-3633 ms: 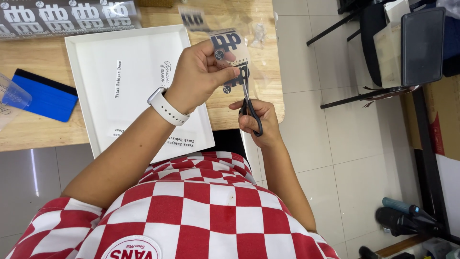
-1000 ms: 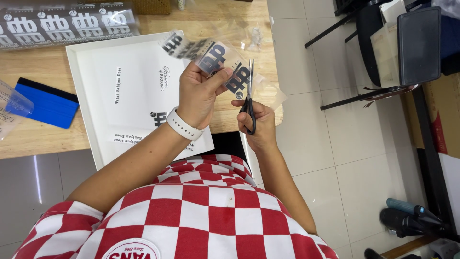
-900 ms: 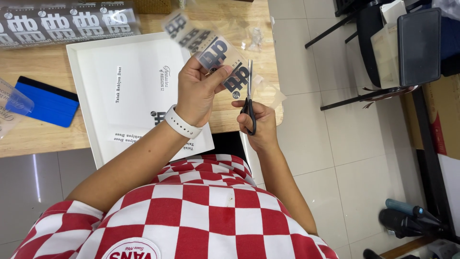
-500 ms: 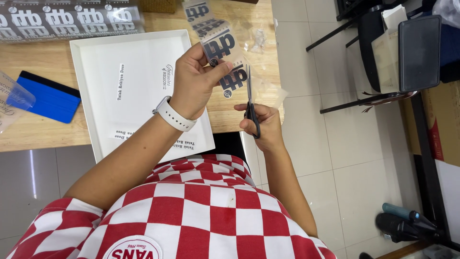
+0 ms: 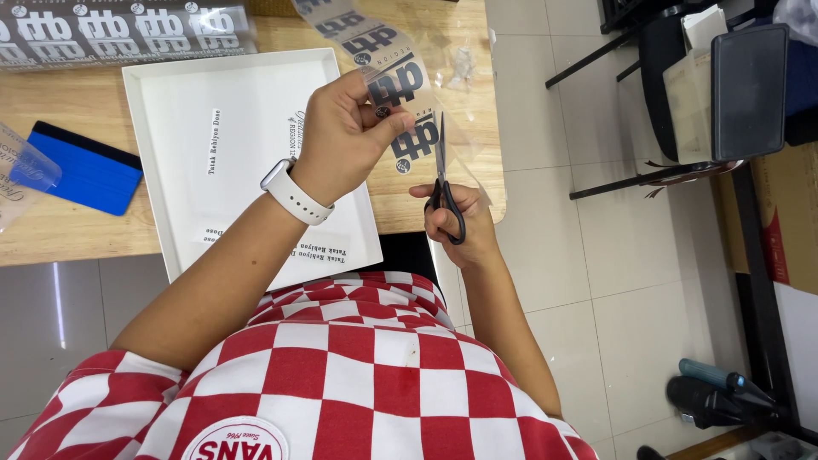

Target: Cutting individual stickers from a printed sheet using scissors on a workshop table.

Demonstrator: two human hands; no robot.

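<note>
Film strip (image 5: 388, 81) lower — scissors (image 5: 443, 183) closer

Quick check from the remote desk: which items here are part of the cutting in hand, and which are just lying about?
In use:
left hand gripping clear printed film strip
right hand working black-handled scissors

Lying about:
blue squeegee
white tray
printed film sheet

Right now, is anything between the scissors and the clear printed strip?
Nothing visible: the right hand holds the scissors, blades pointing up at the strip, which the left hand pinches.
</note>
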